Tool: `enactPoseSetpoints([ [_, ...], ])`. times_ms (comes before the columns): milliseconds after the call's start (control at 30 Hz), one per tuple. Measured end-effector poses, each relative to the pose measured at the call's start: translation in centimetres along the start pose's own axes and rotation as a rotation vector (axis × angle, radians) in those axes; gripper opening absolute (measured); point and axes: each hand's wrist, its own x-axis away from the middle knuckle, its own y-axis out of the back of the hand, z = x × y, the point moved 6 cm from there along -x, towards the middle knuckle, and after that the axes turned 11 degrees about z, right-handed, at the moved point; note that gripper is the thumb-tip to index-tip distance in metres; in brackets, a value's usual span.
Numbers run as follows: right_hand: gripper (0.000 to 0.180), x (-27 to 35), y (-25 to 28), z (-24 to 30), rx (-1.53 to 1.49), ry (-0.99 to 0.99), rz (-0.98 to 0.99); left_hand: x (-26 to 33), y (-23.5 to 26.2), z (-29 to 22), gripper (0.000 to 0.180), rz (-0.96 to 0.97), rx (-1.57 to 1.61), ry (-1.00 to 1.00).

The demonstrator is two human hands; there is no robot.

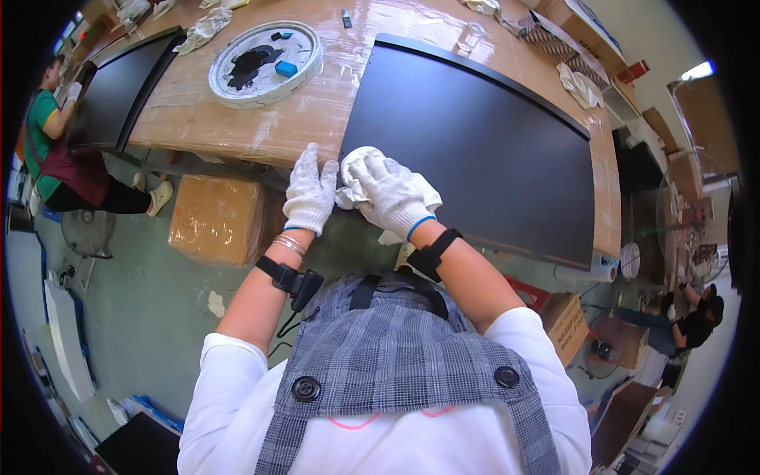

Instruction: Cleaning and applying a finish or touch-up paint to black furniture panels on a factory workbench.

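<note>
A large flat black panel (483, 142) with a raised lip along its far edge lies on the table in front of me. White knit gloves cover both my hands. My right hand (388, 190) presses a crumpled white cloth (428, 195) onto the panel's near left corner, and folds of it stick out around the fingers. Beside that corner, my left hand (310, 191) is upright with its fingers stretched out and nothing visible in it. Whether it touches the panel's left edge I cannot tell.
The table (178, 119) is covered in brown board under clear film. On it stands a round white lid (219, 89) with black smears and a blue block (286, 70). A taped carton (214, 218) sits on the floor. At left, a co-worker (59, 150) stands by another black panel (119, 95).
</note>
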Motion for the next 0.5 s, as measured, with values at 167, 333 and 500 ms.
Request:
enactPoseSetpoints([
  [167,0.048,-0.4,3.2,-12.3,-0.039,-0.369,0.010,-1.3,-4.6,-3.7,0.053,0.093,-0.151,0.281],
  [333,0.063,-0.3,0.0,-8.1,-0.075,0.123,-0.067,-0.7,-4.7,-3.2,0.046,0.101,-0.205,0.321],
  [500,0.056,-12.0,2.9,-11.1,-0.071,-0.049,-0.059,-0.4,-3.3,-3.0,0.043,0.137,-0.140,0.346],
])
